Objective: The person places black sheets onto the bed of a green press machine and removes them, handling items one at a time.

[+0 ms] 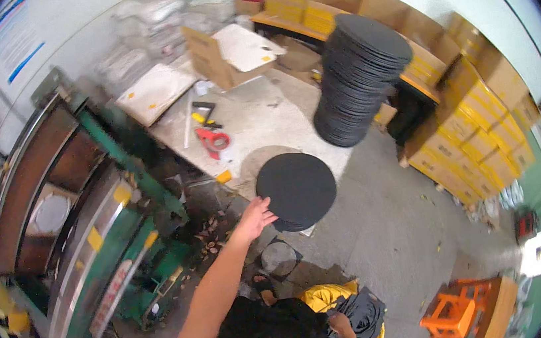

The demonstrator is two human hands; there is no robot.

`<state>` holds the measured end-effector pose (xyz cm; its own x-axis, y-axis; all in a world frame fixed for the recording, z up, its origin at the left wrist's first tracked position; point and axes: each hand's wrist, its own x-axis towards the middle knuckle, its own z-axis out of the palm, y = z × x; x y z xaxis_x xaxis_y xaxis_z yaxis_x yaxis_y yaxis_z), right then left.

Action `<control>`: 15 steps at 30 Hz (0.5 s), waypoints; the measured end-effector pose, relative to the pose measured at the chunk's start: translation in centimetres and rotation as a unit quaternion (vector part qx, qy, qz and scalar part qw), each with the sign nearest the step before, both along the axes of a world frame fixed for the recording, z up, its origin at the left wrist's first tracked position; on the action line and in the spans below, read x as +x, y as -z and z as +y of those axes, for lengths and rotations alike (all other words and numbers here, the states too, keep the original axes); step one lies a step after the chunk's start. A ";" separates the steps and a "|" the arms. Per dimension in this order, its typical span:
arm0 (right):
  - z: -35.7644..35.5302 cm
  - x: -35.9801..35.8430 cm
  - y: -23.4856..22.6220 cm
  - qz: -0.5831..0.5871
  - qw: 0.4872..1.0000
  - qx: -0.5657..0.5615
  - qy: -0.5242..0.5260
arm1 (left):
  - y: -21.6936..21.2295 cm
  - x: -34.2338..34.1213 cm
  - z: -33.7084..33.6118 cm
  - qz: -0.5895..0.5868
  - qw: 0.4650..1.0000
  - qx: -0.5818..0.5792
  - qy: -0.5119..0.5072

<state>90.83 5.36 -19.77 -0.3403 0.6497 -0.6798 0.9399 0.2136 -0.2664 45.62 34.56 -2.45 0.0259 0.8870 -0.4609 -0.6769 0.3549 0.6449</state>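
Observation:
A short stack of round black discs (pixel 296 189) lies at the near corner of the white table. My left hand (pixel 256 219) reaches to the left rim of this stack, its fingers apart and its fingertips at the edge. Low in the view, my right hand (pixel 343 326) is down at a yellow sack (pixel 325 295) with crumpled dark grey material (pixel 366 315) in it. The fingers there are mostly hidden against the dark material, so their grip does not show. A tall, leaning pile of black discs (pixel 357 79) stands at the table's right side.
On the table (pixel 264 113) lie a red tape dispenser (pixel 214 141) and a black-and-yellow tool (pixel 203 113). A green machine (pixel 118 233) stands close on the left. Cardboard boxes (pixel 472 126) are stacked at the right, with an orange stool (pixel 453 312) at the lower right.

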 end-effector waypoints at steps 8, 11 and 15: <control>13.0 -9.7 -3.3 0.156 0.897 -0.283 0.301 | 3.1 -10.1 -28.6 0.367 0.916 -0.101 -0.127; 15.8 -12.5 -1.4 0.123 0.912 -0.296 0.255 | 4.8 -11.1 -47.0 0.461 0.786 -0.260 -0.319; 15.7 -20.2 0.6 0.074 0.942 -0.292 0.144 | 7.4 -6.4 -73.5 0.386 0.483 -0.369 -0.694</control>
